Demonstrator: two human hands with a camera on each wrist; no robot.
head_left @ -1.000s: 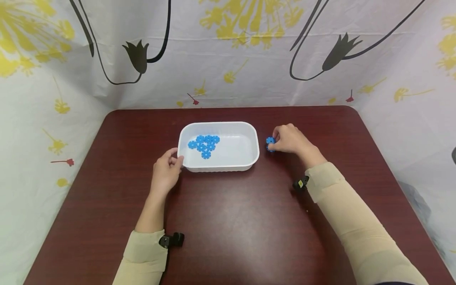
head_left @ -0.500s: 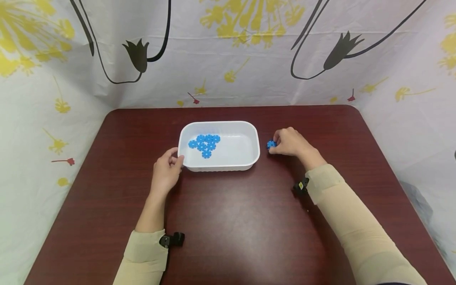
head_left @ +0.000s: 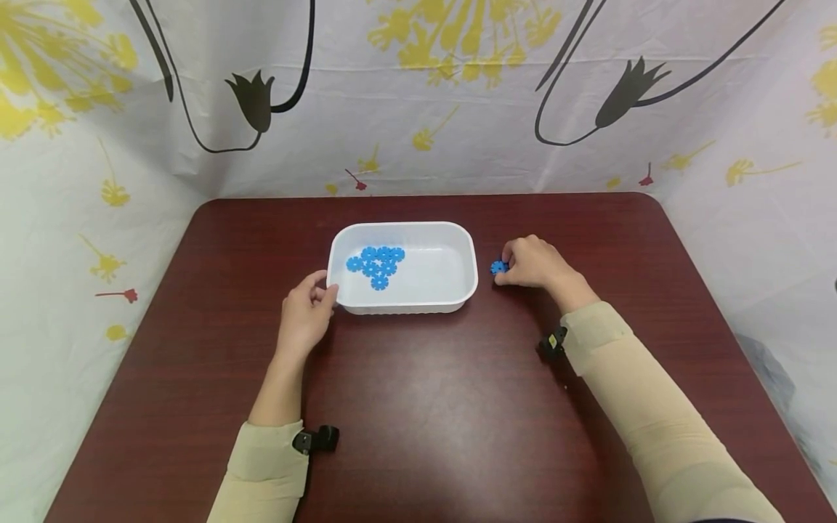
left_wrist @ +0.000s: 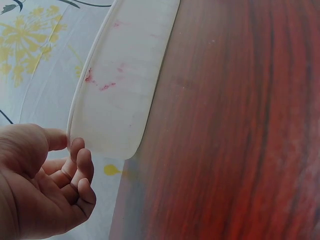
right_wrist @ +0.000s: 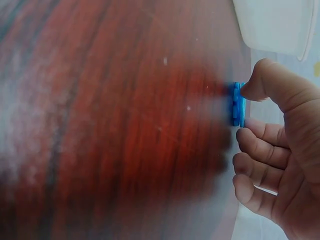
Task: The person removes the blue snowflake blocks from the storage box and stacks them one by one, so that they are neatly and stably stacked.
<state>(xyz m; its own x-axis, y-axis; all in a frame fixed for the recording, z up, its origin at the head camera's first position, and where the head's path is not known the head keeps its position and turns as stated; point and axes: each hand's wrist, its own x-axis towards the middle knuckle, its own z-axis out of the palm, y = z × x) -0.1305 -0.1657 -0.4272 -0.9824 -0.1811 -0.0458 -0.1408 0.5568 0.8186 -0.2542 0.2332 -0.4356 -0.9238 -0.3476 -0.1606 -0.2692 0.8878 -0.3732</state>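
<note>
Blue notched plastic discs, snowflake-shaped, lie clustered (head_left: 378, 266) in the left half of a white tray (head_left: 441, 299). My left hand (head_left: 306, 319) holds the tray's near-left corner, the thumb over the rim and the fingers outside, as the left wrist view also shows with the hand (left_wrist: 50, 185) at the rim. Right of the tray, my right hand (head_left: 536, 261) pinches a blue disc (head_left: 498, 268) between thumb and forefinger, low over the table. In the right wrist view, two blue discs (right_wrist: 238, 105) appear stacked flat under the thumb, the other fingers curled beside them.
The tray stands on a dark red-brown wooden table (head_left: 405, 407). A light curtain (head_left: 418, 145) with yellow and grey flower prints hangs behind the table and along both sides. Each wrist carries a small black camera, the left one (head_left: 317, 440) near the sleeve cuff.
Two blue discs showed one beyond the other at the right hand; now they overlap as one in the head view. The right hand has shifted slightly nearer. The left hand and tray stay put.
</note>
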